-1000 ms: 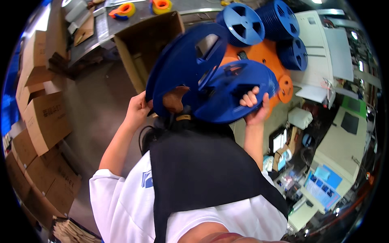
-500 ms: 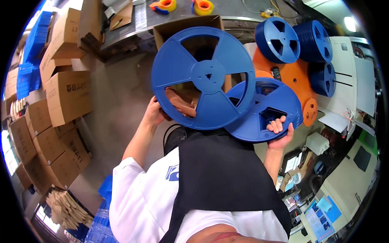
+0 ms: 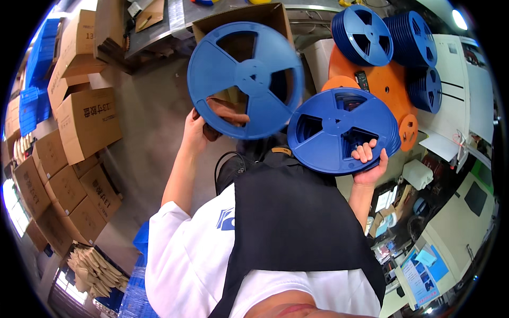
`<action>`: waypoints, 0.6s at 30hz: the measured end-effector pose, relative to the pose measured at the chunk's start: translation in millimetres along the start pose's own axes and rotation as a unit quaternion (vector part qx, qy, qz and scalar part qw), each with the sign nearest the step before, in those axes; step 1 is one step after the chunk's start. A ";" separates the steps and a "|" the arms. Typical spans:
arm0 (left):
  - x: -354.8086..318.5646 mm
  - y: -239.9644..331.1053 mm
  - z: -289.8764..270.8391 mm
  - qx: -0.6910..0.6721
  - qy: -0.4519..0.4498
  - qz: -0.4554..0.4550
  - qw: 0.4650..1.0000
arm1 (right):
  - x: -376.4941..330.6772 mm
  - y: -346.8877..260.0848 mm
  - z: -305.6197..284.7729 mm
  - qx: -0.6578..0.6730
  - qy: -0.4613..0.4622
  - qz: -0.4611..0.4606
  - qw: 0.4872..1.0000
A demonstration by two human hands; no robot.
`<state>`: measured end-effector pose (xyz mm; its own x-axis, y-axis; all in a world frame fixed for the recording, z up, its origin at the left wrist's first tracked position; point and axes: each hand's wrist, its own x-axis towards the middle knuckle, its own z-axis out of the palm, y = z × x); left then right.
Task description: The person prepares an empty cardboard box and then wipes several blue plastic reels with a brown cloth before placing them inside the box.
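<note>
My left hand (image 3: 195, 130) is closed at the near-left edge of a large blue plastic reel (image 3: 228, 74), tilted up in front of me. Through the reel's near opening a brown cloth-like piece (image 3: 228, 110) shows beside that hand, whose fingertips are hidden. On my right, several more blue reels lie in a stack (image 3: 318, 146), just beside the first reel. My right hand (image 3: 371, 161) grips this stack's near-right rim, its fingers curled through an opening of the top reel and the thumb outside.
Behind the held reel stands an open cardboard box (image 3: 283, 24) against a grey workbench (image 3: 185, 16). Orange discs (image 3: 384, 90) at the far right bear more stacked blue reels (image 3: 366, 34) and a dark handheld device (image 3: 362, 80). Cardboard boxes (image 3: 87, 127) are piled on the left.
My left hand has moved the blue reel away and leftward, off most of the stack it overlapped, so the stack's top reel now shows. My right hand keeps its grip; the view has shifted slightly.
</note>
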<state>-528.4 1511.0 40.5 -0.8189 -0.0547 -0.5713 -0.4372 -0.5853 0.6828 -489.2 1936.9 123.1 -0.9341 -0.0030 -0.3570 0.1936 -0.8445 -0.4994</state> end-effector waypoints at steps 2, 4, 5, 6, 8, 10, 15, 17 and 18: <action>16.8 -14.8 1.5 0.062 -0.005 0.019 0.998 | -0.1 2.8 2.2 -0.007 0.003 -0.003 1.000; 40.2 -33.2 13.6 0.188 0.011 0.038 0.981 | -1.6 2.0 3.7 -0.010 0.004 -0.005 1.000; 70.4 -61.7 -10.8 0.229 -0.018 0.031 0.973 | -1.7 2.4 3.6 -0.011 0.009 -0.002 1.000; 99.7 -87.4 -27.1 0.318 -0.011 0.050 0.947 | -2.4 2.5 2.3 -0.012 0.017 0.000 1.000; 151.4 -135.7 -58.4 0.403 -0.011 0.066 0.913 | -3.3 2.0 1.8 -0.004 0.011 0.004 1.000; 183.2 -165.2 -66.5 0.502 0.019 0.053 0.863 | -4.4 -2.1 -1.9 0.004 -0.001 0.010 1.000; 151.5 -125.8 3.6 0.446 0.029 -0.088 0.890 | -12.9 -9.5 -6.7 0.043 -0.110 -0.012 0.993; 137.0 -110.5 7.7 0.456 -0.018 0.038 0.889 | -19.0 -16.2 -0.8 0.079 -0.174 -0.031 0.981; 145.5 -113.8 -7.5 0.485 -0.020 0.043 0.873 | -20.4 -17.9 1.2 0.100 -0.197 -0.045 0.974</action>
<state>-594.9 1563.6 -123.7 -0.8685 -0.0258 -0.4950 -0.4663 0.3812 0.7983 -473.9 1951.5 140.3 -0.9949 -0.0956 0.0314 0.0795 -0.9383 -0.3366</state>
